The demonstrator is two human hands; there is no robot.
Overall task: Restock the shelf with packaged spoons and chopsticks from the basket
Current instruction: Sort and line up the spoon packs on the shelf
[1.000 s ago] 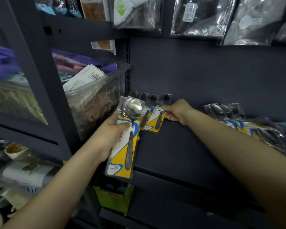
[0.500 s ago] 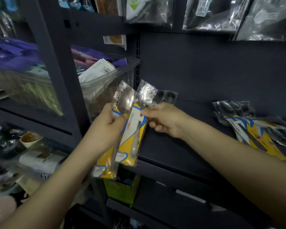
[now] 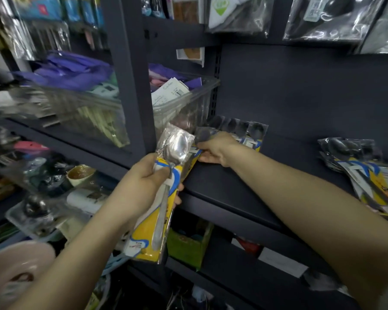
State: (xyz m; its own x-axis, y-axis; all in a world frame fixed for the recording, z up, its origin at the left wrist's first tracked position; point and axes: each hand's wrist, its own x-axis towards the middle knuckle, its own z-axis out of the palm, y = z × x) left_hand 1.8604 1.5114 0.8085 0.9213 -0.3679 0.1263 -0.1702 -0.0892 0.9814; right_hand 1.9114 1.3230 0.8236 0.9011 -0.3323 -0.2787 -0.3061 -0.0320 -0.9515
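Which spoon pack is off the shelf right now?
The spoon pack gripped in the left hand, bowl up, in front of the shelf edge. The row and pile lie on the shelf.

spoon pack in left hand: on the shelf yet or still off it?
Off it. The left hand grips the spoon pack in front of the shelf edge, hanging below it.

Honestly couldn't read much: the white tag [image 3: 171, 88] in the clear bin [image 3: 188, 108] had cursive print, too blurry.
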